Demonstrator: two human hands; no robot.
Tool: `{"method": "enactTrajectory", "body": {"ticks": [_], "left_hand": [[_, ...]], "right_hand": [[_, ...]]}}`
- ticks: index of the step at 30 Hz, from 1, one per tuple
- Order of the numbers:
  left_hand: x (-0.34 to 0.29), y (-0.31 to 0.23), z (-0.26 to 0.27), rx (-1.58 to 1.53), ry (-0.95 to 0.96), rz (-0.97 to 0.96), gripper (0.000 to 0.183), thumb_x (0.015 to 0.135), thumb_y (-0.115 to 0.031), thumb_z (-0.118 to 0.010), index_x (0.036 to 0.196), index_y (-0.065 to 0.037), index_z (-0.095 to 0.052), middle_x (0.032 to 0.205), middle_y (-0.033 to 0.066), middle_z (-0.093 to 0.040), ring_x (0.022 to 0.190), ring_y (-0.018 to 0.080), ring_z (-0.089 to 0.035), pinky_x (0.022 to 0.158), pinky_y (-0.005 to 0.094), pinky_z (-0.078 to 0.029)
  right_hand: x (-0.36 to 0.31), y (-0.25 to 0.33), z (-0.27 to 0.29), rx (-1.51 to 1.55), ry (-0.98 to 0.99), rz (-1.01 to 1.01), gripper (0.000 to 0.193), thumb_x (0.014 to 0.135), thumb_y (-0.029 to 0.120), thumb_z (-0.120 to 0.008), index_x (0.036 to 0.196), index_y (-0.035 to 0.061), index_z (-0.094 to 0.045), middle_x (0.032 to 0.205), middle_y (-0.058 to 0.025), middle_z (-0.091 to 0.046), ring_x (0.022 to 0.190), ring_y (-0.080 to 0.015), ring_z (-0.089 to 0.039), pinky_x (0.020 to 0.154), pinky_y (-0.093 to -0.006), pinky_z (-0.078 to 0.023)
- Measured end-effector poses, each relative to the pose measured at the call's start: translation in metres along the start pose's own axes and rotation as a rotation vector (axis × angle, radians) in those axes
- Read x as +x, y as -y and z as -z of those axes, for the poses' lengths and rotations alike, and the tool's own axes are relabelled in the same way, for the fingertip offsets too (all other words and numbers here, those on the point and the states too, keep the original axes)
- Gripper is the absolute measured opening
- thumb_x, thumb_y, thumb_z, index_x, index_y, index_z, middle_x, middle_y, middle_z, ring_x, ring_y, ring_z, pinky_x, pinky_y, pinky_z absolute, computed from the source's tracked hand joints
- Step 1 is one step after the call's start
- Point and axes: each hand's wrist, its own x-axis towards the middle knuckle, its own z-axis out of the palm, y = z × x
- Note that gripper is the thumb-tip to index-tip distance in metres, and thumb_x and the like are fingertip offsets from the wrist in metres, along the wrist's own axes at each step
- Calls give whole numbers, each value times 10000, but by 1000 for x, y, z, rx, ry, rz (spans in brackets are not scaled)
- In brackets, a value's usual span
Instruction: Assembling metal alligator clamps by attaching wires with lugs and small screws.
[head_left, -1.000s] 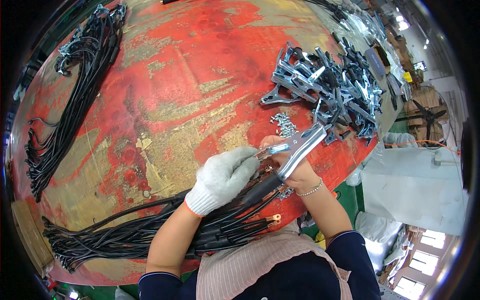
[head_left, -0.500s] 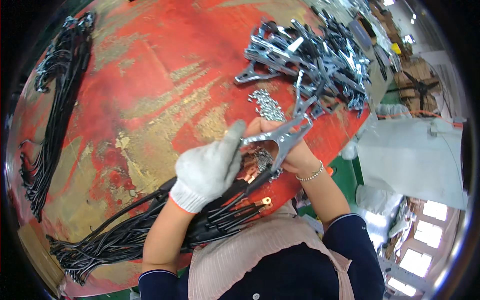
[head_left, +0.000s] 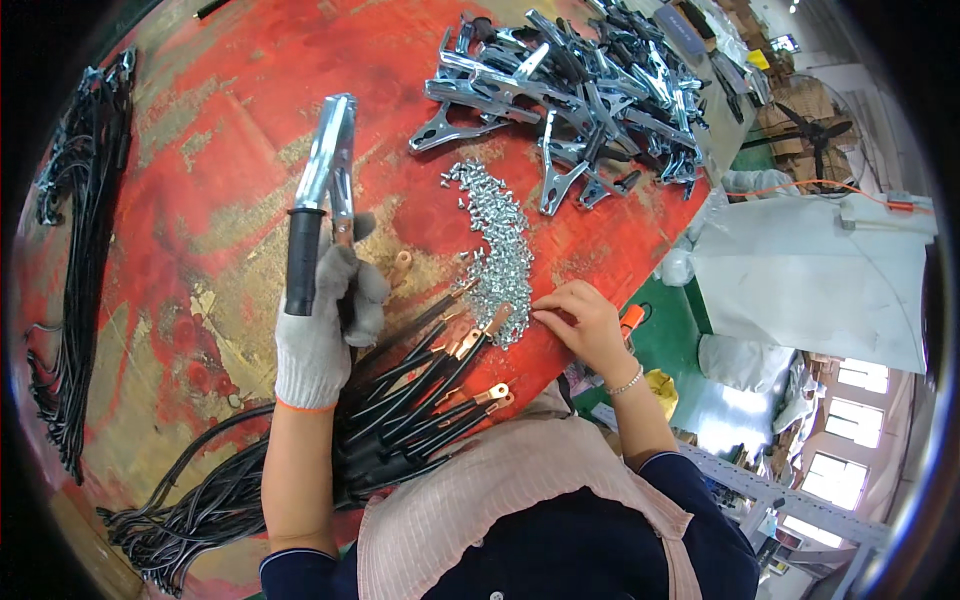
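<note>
My left hand (head_left: 338, 300), in a white-grey glove, is closed around a silver metal spring clamp (head_left: 327, 160) with a black sleeve on one handle. It holds the clamp upright over the table, and a copper end shows beside the fingers. My bare right hand (head_left: 585, 322) is at the right edge of a heap of small silver screws (head_left: 497, 250). Its thumb and forefinger are drawn close together; anything between the tips is too small to make out. Black cables with copper lugs (head_left: 468, 343) lie between my hands, their ends close to the screws.
A large pile of metal clamps (head_left: 590, 90) covers the far right of the worn red table (head_left: 250, 130). A bundle of black cables (head_left: 95, 250) lies along the left side. Beyond the right edge stand a black fan (head_left: 815, 130) and a white panel (head_left: 810, 280).
Earlier both hands were together on the clamp. My left hand has carried it left and turned it upright; my right hand has let go and moved down beside the screws.
</note>
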Motion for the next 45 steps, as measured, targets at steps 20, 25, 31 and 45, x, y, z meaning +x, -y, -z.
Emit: {"method": "enactTrajectory", "body": {"ticks": [20,25,31,45], "left_hand": [[-9,6,-5,292,42,-82,394,954,-116,-462,1328,7,-485,795,44,-617,584,77,-552,537,234,-472],[-13,-3,-6,513,39,-167,382,952,-114,-467,1318,-6,-487,732,58,-623,577,93,-587,542,255,-492],[-15,-4,-4,545,45,-183,364,951,-118,-482,1304,-31,-505,714,73,-634,581,111,-613,548,280,-508],[-14,-4,-5,589,61,-191,365,954,-118,-481,1307,-31,-500,723,69,-640,588,112,-618,558,269,-511]], "right_hand": [[93,88,-2,340,-343,308,216,644,-37,-786,831,29,-701,784,-61,-649,713,-179,-591,653,-282,-464],[125,112,-24,316,-310,377,222,637,-14,-803,825,42,-697,770,-58,-634,699,-186,-594,634,-286,-459],[130,127,-26,300,-270,283,215,642,60,-824,826,86,-715,800,-68,-645,730,-219,-632,644,-309,-502],[128,127,-28,308,-264,301,227,654,67,-843,834,60,-705,821,-71,-623,709,-200,-609,604,-296,-486]]}}
